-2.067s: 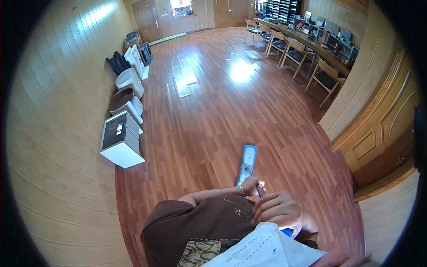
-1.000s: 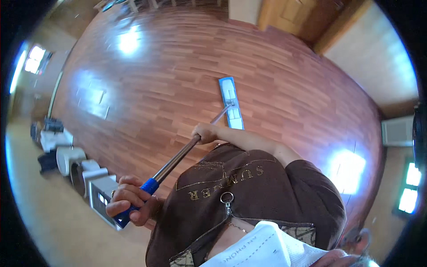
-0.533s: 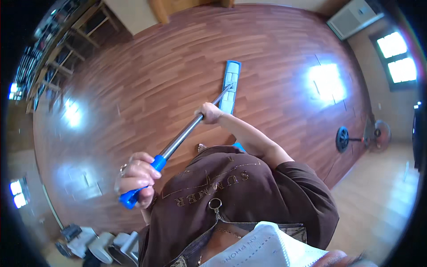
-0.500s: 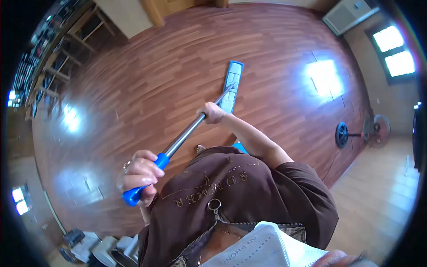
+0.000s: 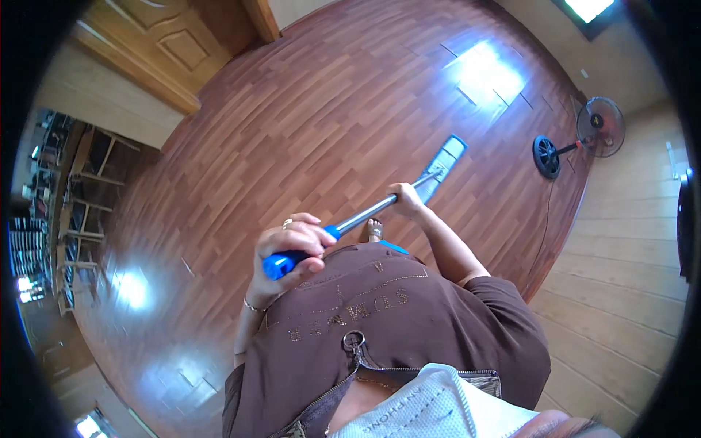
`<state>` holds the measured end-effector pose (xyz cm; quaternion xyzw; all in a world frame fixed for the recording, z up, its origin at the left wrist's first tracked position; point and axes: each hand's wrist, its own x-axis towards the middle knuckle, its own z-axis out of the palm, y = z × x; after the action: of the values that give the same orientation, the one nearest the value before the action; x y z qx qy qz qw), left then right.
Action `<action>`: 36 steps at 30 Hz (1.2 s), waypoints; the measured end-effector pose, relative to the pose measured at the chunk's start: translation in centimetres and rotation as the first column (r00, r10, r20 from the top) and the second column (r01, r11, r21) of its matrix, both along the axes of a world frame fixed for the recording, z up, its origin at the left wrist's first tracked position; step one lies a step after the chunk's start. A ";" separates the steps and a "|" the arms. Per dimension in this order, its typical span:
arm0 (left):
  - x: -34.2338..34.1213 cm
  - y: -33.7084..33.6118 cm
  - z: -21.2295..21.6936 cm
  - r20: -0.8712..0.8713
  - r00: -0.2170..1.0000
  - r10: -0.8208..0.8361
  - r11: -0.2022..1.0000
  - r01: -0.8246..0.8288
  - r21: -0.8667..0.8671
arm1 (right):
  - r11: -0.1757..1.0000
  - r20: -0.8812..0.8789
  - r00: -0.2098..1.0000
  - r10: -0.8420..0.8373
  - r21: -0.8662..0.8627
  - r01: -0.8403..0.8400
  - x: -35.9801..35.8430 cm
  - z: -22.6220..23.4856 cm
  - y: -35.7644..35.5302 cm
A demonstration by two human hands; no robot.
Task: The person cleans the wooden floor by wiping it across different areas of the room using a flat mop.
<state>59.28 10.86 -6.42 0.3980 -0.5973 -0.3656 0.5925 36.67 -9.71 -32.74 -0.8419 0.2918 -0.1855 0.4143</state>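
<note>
A flat floor mop (image 5: 369, 212) with a silver pole and blue grip slants from the lower left to the upper right in front of me. My left hand (image 5: 293, 250), with a ring on one finger, is closed round the blue grip at the pole's top end. Lower on the pole, my right hand (image 5: 407, 198) is wrapped round the metal tube. The mop's light-blue rectangular head (image 5: 446, 159) lies flat on the reddish-brown wood-look floor (image 5: 307, 131), ahead and to the right.
A standing fan (image 5: 600, 125) with a round black base is by the right wall, its cord trailing along the floor. Far left, wooden stools (image 5: 91, 175) line a cluttered table. A wooden door (image 5: 164, 44) stands at the upper left. One sandalled foot (image 5: 375, 229) shows below the pole.
The view has turned, bringing the door further into sight. In the picture, the mop head and both hands have shifted right, and the pole lies flatter. Both hands keep their hold.
</note>
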 end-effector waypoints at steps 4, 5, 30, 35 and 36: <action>-4.7 -5.4 0.2 0.014 0.973 -0.229 0.968 0.226 0.108 | 0.981 -0.082 0.978 -0.190 -0.053 0.186 -8.8 -3.8 -2.4; -5.8 -6.2 0.0 0.035 0.963 -0.267 0.957 0.261 0.125 | 0.980 -0.067 0.980 -0.187 -0.086 0.181 -10.6 -4.0 -2.6; -7.8 -8.6 4.9 0.497 0.846 0.191 0.982 -0.158 -0.107 | 0.972 -0.121 0.991 0.054 -0.219 -0.080 1.5 -1.0 -12.7; -5.9 -6.3 6.4 0.551 0.719 0.424 0.904 -0.294 -0.312 | 0.915 0.042 0.928 0.369 -0.190 -0.356 12.2 0.4 -10.6; -5.6 -6.2 6.9 0.574 0.683 0.452 0.890 -0.301 -0.342 | 0.889 0.033 0.910 0.412 -0.235 -0.394 14.2 0.0 -10.3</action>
<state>53.67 4.64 0.50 0.5447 -0.7038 -0.0090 0.4560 50.86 -20.01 -32.79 -0.9169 0.0708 -0.1611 0.3583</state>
